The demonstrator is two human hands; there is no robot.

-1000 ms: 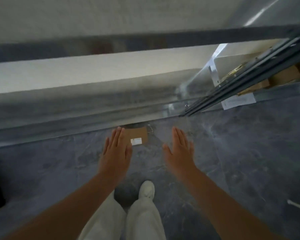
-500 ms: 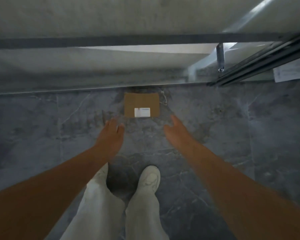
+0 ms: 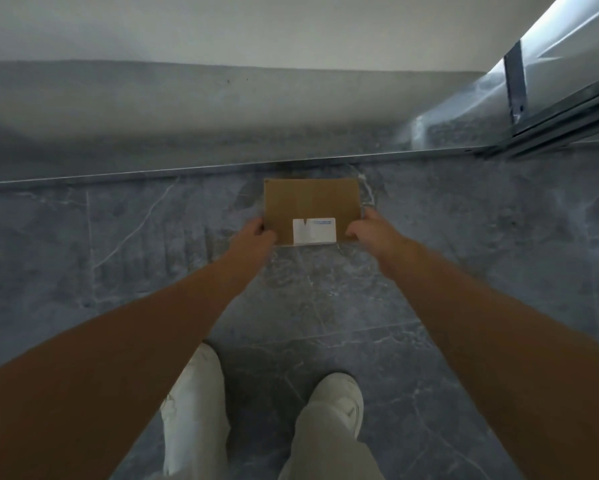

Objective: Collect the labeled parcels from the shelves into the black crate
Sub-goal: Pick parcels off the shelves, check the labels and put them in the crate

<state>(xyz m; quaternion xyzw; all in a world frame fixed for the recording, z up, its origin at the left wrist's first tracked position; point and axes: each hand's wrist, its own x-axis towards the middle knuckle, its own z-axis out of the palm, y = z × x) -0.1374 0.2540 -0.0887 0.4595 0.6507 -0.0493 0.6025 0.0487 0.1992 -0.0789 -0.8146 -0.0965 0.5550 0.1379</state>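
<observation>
A flat brown cardboard parcel [image 3: 312,202] with a white label [image 3: 314,231] lies on the grey marble floor, just in front of the metal bottom edge of a shelf. My left hand [image 3: 253,233] grips its near left corner with curled fingers. My right hand [image 3: 369,228] grips its near right corner, thumb on the right edge. The black crate is not in view.
The shelf's metal bottom rail [image 3: 152,174] runs across the view behind the parcel. A metal shelf frame with an upright post [image 3: 515,88] stands at the upper right. My two feet in white shoes [image 3: 336,400] stand on the floor below my arms.
Both hands have reached forward from open and apart to closing on the parcel's near corners. The view has tilted down and moved closer to the parcel.
</observation>
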